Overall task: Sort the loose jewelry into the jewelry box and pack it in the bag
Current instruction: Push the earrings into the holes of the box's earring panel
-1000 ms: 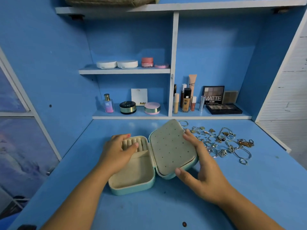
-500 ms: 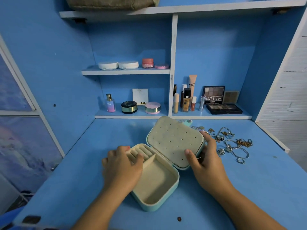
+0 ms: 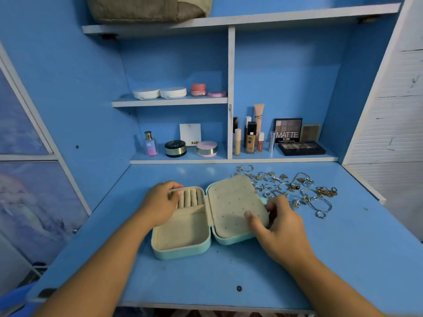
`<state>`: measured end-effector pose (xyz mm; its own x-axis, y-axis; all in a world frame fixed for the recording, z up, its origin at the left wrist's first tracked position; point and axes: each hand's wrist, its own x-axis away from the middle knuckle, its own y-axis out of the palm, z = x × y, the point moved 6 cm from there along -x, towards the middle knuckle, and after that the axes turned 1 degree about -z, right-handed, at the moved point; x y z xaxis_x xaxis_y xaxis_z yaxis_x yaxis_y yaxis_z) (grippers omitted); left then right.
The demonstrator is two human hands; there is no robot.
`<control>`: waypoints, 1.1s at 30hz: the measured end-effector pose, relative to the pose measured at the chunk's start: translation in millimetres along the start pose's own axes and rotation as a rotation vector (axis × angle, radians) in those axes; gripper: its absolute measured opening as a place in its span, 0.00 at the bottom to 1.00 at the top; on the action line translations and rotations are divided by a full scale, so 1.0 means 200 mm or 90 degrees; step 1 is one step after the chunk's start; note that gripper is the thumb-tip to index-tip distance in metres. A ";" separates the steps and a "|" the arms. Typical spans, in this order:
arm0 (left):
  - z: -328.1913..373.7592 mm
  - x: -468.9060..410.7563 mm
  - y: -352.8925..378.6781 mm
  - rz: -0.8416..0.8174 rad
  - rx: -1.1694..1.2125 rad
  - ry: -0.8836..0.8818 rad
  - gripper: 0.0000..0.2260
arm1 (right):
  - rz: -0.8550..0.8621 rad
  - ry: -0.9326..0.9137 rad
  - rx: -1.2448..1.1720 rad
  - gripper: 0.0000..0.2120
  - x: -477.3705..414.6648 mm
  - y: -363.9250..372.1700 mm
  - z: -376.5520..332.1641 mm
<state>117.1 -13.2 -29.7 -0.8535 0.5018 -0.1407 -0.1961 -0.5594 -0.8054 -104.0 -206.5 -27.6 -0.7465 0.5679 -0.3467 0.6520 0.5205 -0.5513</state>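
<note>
A mint-green jewelry box (image 3: 183,250) with beige lining lies open flat on the blue desk, tray on the left and dotted lid panel (image 3: 233,204) on the right. My left hand (image 3: 160,204) grips the tray's far left rim beside the ring rolls. My right hand (image 3: 274,225) holds the lid's right edge, thumb on the panel and fingers curled behind it. Loose gold and silver jewelry (image 3: 295,188) lies scattered on the desk to the right of the box. An olive fabric bag (image 3: 146,8) sits on the top shelf.
Cosmetics fill the shelves behind: compacts and jars (image 3: 174,92) on the middle shelf, a perfume bottle (image 3: 150,144), foundation tubes (image 3: 250,138) and eyeshadow palettes (image 3: 297,143) on the lower one. The blue desk (image 3: 206,282) reaches to its front edge near me.
The box was turned back from a skewed angle to lie square with the desk, lid laid flatter. Both hands kept hold of it and moved with it.
</note>
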 end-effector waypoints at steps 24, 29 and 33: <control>0.22 0.09 0.09 -0.198 0.386 -0.046 0.18 | -0.119 -0.014 -0.102 0.33 -0.08 0.13 0.03; 0.19 0.10 0.06 -0.037 0.429 -0.024 0.25 | -0.132 -0.061 -0.187 0.33 -0.04 0.12 0.00; 0.13 0.17 0.02 0.115 0.383 -0.036 0.24 | -0.187 -0.142 -0.095 0.26 -0.02 0.13 -0.04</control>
<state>75.1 -15.6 -22.2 -0.9195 0.3385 -0.1997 -0.2698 -0.9132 -0.3052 -83.6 -190.9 -34.4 -0.9042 0.2364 -0.3558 0.4056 0.7363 -0.5416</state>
